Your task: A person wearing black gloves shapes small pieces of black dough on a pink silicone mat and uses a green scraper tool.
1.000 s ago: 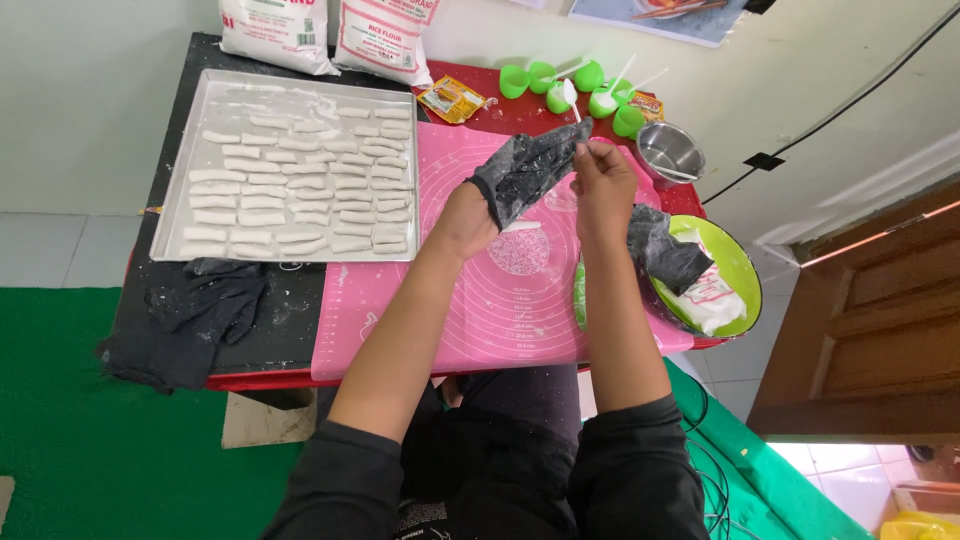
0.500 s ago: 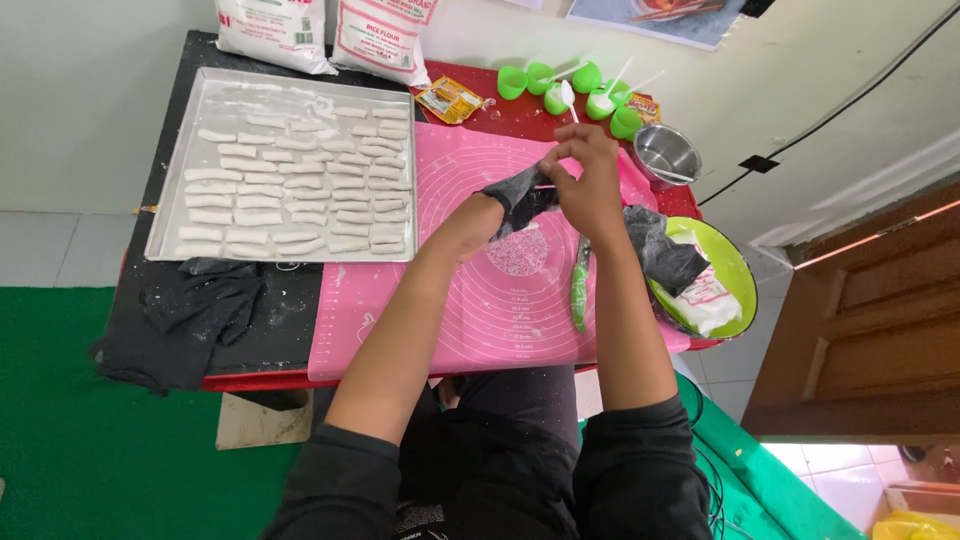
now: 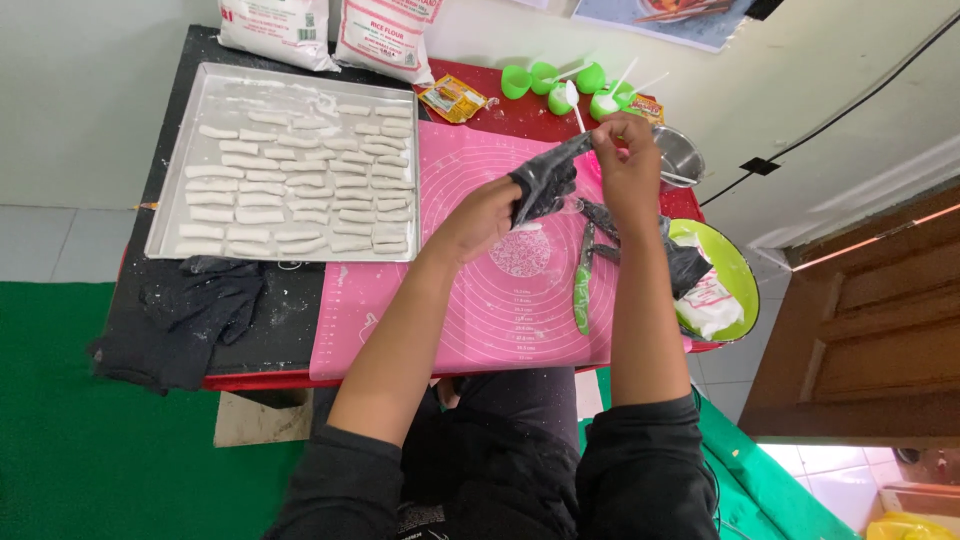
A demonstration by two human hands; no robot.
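A black glove [image 3: 545, 185] still covers the fingers of my left hand [image 3: 490, 215]; the wrist and palm are bare. My right hand [image 3: 625, 160] pinches the glove's fingertip end and stretches it up and to the right, above a pink silicone mat [image 3: 480, 310]. My left fingers are hidden inside the glove. A green-handled knife [image 3: 583, 290] lies on the mat just below my hands.
A metal tray [image 3: 170, 235] of white dough sticks sits on the left. Behind are two flour bags [image 3: 385, 35], green cups [image 3: 550, 78] with white spoons and a steel bowl [image 3: 682, 155]. A green bowl [image 3: 742, 275] holds another black glove and white plastic. Black cloth [image 3: 190, 320] lies front left.
My right hand came down to the left hand, then pulled up and to the right. The glove has slid further off my left hand, and more bare palm shows.
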